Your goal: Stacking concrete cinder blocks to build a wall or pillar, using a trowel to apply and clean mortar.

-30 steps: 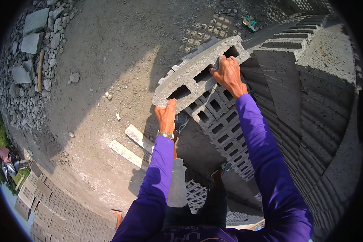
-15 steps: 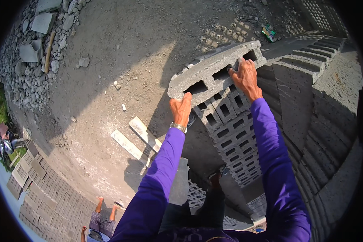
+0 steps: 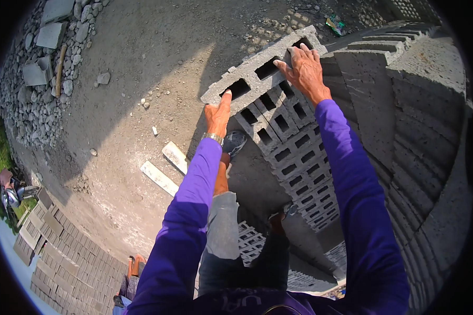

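Note:
A grey hollow concrete block (image 3: pixel 257 68) with three cavities is held out in front of me. My left hand (image 3: pixel 217 113) grips its near-left end, with a metal band on the wrist. My right hand (image 3: pixel 304 70) lies over its far-right end, fingers at the rim of the last cavity. Both sleeves are purple. Directly below the block stands a stack of hollow blocks (image 3: pixel 294 152), cavities facing up. My own legs and a dark shoe (image 3: pixel 235 142) show under my arms.
Tall rows of stacked grey blocks (image 3: pixel 404 131) rise on the right. Two pale flat slabs (image 3: pixel 165 168) lie on the dirt ground. A rubble pile with stones (image 3: pixel 42 63) lines the left. Paved blocks (image 3: pixel 58 257) and another person's feet (image 3: pixel 134 265) sit lower left.
The block and both my hands have shifted up and to the right in view, further over the stack. The view has tilted, so the feet at the bottom left appear.

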Available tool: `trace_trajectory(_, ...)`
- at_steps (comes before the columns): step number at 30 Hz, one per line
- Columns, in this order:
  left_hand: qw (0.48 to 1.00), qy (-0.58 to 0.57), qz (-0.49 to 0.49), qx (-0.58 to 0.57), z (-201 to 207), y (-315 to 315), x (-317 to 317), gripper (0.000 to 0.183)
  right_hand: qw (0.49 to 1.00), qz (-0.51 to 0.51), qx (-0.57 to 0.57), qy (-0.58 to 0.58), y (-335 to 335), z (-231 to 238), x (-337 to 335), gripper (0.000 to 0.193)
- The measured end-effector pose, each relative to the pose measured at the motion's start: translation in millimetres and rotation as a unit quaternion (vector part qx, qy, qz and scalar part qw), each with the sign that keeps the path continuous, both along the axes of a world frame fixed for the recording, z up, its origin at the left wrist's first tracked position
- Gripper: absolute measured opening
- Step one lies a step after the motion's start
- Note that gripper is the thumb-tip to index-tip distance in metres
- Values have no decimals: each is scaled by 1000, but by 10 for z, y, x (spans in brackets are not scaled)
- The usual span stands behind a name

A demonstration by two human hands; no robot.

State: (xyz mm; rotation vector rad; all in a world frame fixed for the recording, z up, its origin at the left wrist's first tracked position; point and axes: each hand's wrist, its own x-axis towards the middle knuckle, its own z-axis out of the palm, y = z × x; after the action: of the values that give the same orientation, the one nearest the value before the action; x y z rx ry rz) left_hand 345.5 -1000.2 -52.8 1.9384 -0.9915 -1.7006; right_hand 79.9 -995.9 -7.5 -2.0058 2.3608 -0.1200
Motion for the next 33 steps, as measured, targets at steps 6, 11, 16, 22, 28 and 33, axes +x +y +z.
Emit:
trace_trajectory(6, 990, 23, 37, -132, 6, 310, 383, 76, 959, -157, -98, -216, 1633, 148, 464, 31)
trace_trajectory(11, 999, -26, 17, 30, -317, 1944, 359, 64, 743, -484, 142, -441, 5275, -574, 972, 48)
trace_trajectory(16, 959, -71, -259, 92, -638, 3709, 513, 40, 570, -665, 238, -419, 8013, -274, 2111, 39)
trace_trajectory(22, 812, 55, -581, -29, -764, 5847, -671, 32, 318, -832, -36, -452, 10051, 369, 2271, 61)
trace_trajectory(28, 655, 216, -709, -147, 266, 8195, -2329, 39, 190, -895, -272, -298, 11502, 475, 1832, 74)
trace_trajectory(33, 393, 308, -721, -481, 819, 9806, -3315, 46, 205, -851, -355, -329, 11699, 337, 1312, 66)
